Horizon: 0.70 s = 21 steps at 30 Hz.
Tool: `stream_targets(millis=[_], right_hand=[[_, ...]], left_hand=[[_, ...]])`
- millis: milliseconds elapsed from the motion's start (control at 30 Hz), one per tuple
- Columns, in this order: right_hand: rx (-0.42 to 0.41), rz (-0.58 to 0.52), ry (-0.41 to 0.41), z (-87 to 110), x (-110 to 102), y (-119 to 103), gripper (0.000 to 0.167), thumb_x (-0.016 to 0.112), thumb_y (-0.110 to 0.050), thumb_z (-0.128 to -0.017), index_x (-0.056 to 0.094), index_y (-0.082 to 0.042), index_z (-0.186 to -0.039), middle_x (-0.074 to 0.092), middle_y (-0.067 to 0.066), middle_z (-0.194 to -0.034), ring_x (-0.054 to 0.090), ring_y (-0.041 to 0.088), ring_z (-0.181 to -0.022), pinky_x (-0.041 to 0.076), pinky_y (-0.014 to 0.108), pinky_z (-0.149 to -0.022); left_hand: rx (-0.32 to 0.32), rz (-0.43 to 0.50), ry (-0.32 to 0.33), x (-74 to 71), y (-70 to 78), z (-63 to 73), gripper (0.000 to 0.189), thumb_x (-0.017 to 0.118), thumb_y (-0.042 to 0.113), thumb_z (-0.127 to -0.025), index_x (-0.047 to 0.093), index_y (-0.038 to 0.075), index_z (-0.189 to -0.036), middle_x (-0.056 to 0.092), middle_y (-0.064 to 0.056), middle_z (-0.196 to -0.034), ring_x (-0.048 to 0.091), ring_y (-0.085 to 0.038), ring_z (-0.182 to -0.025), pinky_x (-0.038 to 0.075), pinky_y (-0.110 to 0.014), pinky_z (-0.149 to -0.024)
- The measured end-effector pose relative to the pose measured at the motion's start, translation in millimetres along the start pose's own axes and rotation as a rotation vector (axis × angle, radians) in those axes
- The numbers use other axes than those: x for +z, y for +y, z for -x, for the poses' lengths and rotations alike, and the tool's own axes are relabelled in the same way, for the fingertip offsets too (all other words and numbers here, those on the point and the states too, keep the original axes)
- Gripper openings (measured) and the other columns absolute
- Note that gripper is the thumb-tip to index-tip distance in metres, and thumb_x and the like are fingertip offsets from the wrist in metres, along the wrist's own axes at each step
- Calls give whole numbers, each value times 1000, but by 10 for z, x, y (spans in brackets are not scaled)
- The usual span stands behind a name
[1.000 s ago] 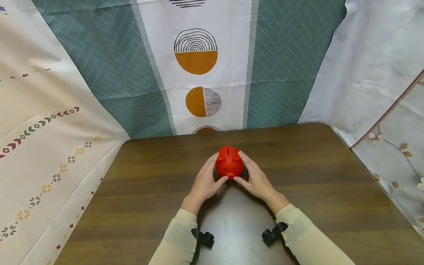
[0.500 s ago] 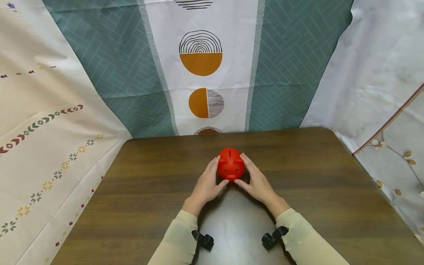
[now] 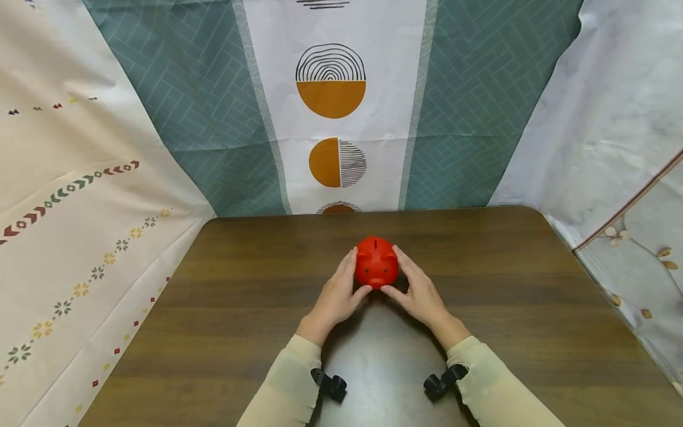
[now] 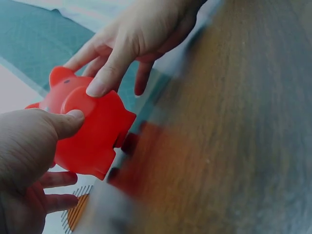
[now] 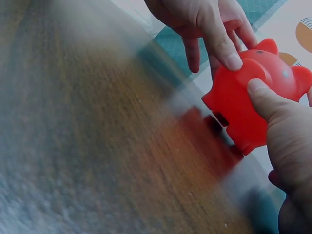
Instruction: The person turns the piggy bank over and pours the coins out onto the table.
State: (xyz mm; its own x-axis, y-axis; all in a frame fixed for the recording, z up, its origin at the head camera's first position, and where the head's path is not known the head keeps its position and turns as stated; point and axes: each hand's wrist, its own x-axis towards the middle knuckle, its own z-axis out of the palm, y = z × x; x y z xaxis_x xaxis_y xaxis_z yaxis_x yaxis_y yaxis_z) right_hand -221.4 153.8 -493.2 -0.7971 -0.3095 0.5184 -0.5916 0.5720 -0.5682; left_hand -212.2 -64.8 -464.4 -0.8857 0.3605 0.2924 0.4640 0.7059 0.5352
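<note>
Head view: I see the left hand and right hand holding a red piggy bank between them, towards the worktop's far side. Same hold as half a second ago; only my framing has shifted slightly.

Left wrist view: both thumbs press beside the snout; red reflection below. Whether the feet touch, I can't tell.

Right wrist view: same two-handed grip, snout towards the thumbs.

The round red piggy bank, with pointed ears, small dark eyes and a coin slot on top, is held upright between the left hand and the right hand, its snout facing the near side.
</note>
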Motion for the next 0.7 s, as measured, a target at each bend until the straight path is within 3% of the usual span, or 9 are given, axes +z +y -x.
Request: stream_targets(millis=[400,700], right_hand=[[-2,-7,60,-16,-47,-84,84,70,-30,-88,20,-22,-155,28,-2,-156,42,27,-129,43,54,-97],[-85,3,110,-17,-77,-93,76,67,-26,-89,27,-17,-153,31,3,-155,44,30,-128,43,53,-98]], left_hand=[[19,36,12,-84,105,-9,83,63,32,-93,13,6,-154,22,-9,-157,35,-26,-138,36,-41,-107],[62,76,62,-60,141,-21,81,57,36,-95,9,9,-155,23,-10,-155,43,-30,-131,40,-44,-104]])
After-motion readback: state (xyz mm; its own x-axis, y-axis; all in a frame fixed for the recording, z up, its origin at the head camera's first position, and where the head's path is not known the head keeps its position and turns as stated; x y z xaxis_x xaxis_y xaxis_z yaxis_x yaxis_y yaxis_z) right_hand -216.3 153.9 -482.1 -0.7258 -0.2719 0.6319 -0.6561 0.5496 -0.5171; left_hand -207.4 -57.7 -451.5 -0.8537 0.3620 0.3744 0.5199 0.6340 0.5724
